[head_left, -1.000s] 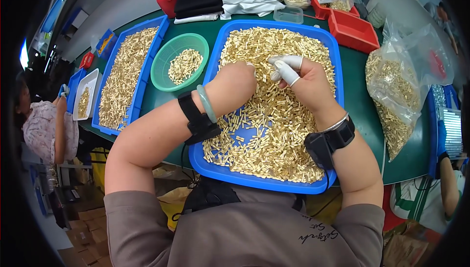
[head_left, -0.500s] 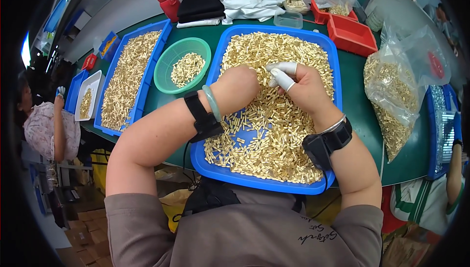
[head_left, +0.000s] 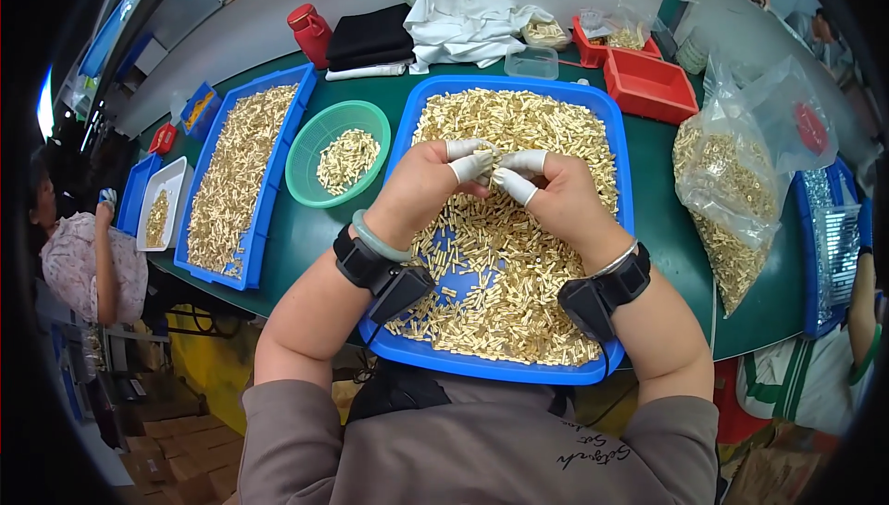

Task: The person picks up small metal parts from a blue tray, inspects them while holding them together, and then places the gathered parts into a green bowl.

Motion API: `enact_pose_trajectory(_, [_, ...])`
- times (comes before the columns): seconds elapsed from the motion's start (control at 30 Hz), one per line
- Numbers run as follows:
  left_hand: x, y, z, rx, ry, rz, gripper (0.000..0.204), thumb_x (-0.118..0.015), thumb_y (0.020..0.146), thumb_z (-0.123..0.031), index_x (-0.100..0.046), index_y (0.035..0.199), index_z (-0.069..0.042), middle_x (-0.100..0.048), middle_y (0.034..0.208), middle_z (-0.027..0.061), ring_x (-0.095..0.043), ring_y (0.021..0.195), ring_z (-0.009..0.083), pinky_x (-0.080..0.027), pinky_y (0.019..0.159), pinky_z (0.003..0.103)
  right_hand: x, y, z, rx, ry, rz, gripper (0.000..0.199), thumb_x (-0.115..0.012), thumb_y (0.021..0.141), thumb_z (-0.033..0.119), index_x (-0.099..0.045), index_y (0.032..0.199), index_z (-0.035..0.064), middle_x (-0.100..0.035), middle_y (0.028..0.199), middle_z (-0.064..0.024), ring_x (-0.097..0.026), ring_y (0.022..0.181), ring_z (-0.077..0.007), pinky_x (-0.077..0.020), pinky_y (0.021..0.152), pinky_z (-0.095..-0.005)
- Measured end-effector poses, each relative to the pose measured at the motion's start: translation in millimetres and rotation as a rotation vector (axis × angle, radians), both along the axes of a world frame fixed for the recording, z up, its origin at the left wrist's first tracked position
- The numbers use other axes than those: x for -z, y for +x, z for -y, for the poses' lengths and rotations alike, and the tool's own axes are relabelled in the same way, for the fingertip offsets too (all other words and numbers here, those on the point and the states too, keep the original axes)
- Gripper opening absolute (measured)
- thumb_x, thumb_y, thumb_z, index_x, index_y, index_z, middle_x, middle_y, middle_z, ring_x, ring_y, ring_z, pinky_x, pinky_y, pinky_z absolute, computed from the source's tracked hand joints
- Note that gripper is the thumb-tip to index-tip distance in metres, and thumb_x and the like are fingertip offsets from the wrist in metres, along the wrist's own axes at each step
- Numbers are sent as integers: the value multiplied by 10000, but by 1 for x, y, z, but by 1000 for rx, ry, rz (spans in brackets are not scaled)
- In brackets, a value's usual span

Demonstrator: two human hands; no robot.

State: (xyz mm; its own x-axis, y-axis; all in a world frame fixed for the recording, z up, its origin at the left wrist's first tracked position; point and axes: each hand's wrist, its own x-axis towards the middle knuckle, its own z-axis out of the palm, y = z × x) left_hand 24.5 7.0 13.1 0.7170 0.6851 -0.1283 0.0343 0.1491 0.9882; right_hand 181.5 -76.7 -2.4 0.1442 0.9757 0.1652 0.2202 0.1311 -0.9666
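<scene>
A large blue tray (head_left: 482,373) in front of me holds a heap of small brass-coloured tubular pieces (head_left: 519,306). Over its far half, my left hand (head_left: 433,176) and my right hand (head_left: 560,192) meet fingertip to fingertip. White finger cots cover the thumb and forefinger of each. Both hands are closed in a pinch around a few small brass-coloured pieces (head_left: 494,164), partly hidden by the fingers; the exact number cannot be made out. To the left of the tray, a green plastic sieve basket (head_left: 306,172) contains a smaller pile of such pieces.
Further left are a long blue tray (head_left: 276,186) of brass pieces and a white tray (head_left: 181,199). Red bins (head_left: 653,88), white cloths (head_left: 463,19), folded black cloth (head_left: 370,35) and a red flask (head_left: 310,35) line the back. A plastic bag (head_left: 732,190) of pieces stands right. Other people sit either side.
My left hand has turned and come toward the right hand, so its covered fingertips now show and meet the other's. The whole view has shifted slightly, and a person shows at the far upper left.
</scene>
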Motion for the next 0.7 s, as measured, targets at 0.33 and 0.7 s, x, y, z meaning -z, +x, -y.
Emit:
enact_pose_trajectory(0.33, [10, -2, 8, -34, -94, 87, 220, -516, 859, -152, -580, 996, 9, -605, 857, 49, -577, 723, 111, -499, 646, 240, -12, -2, 1, 24, 46, 206, 128, -631, 747, 53, -635, 875, 38, -612, 753, -13, -536, 647, -64, -430, 570, -202])
enact_pose_trajectory(0.7, [12, -8, 4, 112, -373, 169, 207, -458, 886, -162, -579, 949, -6, -597, 819, 52, -581, 708, 120, -505, 633, 230, -4, 4, -4, -23, 352, 377, 225, -621, 743, 43, -629, 967, 59, -616, 820, -52, -556, 768, -144, -439, 657, -248])
